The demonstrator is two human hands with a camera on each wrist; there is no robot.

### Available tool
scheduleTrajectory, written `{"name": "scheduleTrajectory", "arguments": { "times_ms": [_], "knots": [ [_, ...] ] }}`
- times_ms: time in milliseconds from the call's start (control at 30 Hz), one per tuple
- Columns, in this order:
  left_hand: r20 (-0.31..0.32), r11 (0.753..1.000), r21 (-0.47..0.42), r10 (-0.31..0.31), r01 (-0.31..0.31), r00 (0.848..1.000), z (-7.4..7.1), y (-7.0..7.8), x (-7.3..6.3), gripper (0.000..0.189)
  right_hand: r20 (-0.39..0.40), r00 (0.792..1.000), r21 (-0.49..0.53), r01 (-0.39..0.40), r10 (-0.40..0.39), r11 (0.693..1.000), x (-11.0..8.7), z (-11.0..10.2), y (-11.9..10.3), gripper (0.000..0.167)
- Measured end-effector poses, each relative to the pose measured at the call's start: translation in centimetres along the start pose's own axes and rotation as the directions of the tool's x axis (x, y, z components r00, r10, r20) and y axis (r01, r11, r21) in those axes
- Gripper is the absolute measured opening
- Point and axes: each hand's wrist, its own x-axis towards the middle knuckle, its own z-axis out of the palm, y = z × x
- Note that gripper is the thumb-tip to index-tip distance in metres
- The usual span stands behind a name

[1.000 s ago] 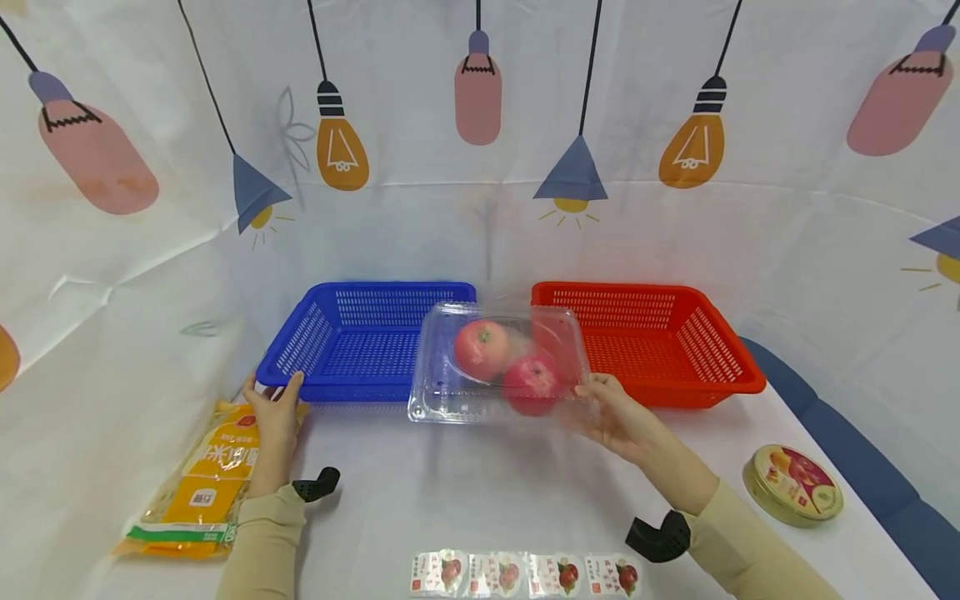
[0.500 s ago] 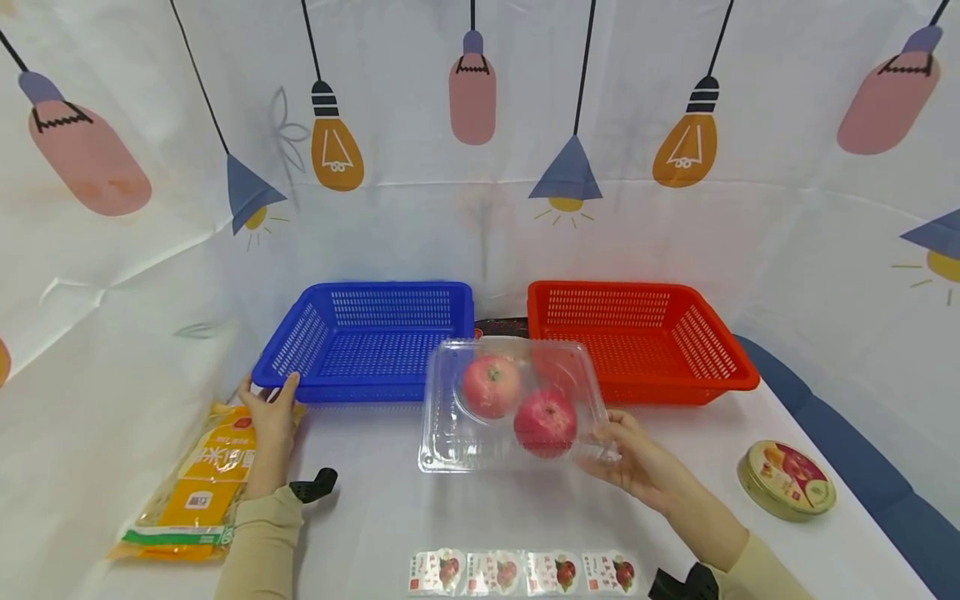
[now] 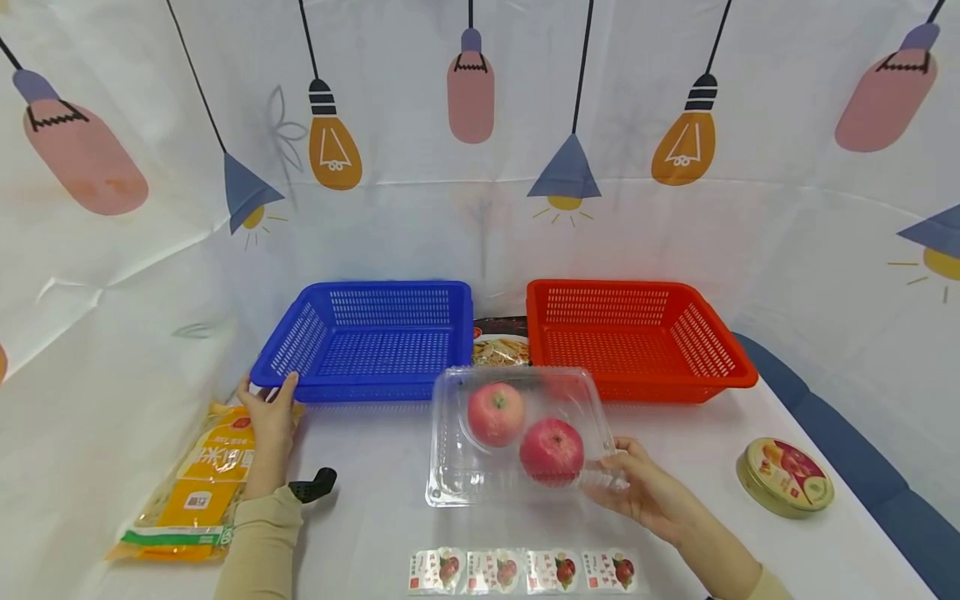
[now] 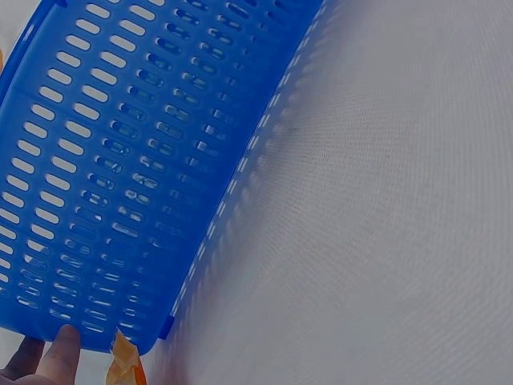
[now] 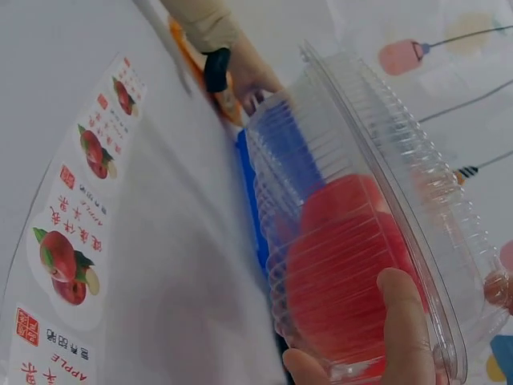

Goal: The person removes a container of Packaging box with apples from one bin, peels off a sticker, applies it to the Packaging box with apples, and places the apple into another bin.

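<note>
A clear rectangular plastic box [image 3: 459, 477] with two round red apples [image 3: 552, 452] is held by the right hand [image 3: 643, 492] above the white surface [image 3: 367, 492], while the left hand [image 3: 270, 417] grips the near-left corner of a blue slotted plastic basket [image 3: 375, 391].

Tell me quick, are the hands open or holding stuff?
Left hand: gripping the blue plastic basket.
Right hand: holding the clear plastic box with two apples.

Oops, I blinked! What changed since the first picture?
The right hand, gripping the clear plastic box of two round red apples, moved toward the head camera, so a dark-topped printed packet shows better. The left hand stayed on the blue plastic basket; the red plastic basket didn't move.
</note>
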Motion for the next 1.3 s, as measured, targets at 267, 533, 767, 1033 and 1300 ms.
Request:
{"name": "scheduleTrajectory", "arguments": {
  "times_ms": [267, 533, 767, 1033, 1300],
  "knots": [
    [-0.008, 1.000, -0.005, 0.019, -0.019, 1.000, -0.1, -0.1, 0.1, 0.091, 0.022, 1.000, 0.023, 0.006, -0.007, 1.000, 0.3, -0.9, 1.2, 0.024],
    [0.000, 0.999, -0.012, 0.030, -0.030, 1.000, 0.0, -0.3, 0.2, 0.086, 0.003, 1.000, 0.028, 0.011, -0.012, 1.000, 0.6, -1.4, 1.9, 0.025],
    [-0.001, 1.000, 0.011, 0.020, -0.020, 1.000, 0.0, -0.3, 0.2, 0.082, -0.029, 1.000, 0.018, 0.002, -0.001, 1.000, 1.0, -1.6, 2.3, 0.024],
    [0.001, 1.000, 0.022, 0.011, -0.011, 1.000, -0.1, -0.4, 0.3, 0.086, -0.035, 0.999, -0.003, 0.019, -0.019, 1.000, 1.6, -1.9, 2.9, 0.025],
    [0.002, 1.000, 0.002, 0.013, -0.013, 1.000, -0.2, -0.4, 0.4, 0.089, -0.082, 0.997, 0.015, 0.003, -0.002, 1.000, 2.1, -1.8, 3.4, 0.023]
  ]
}}
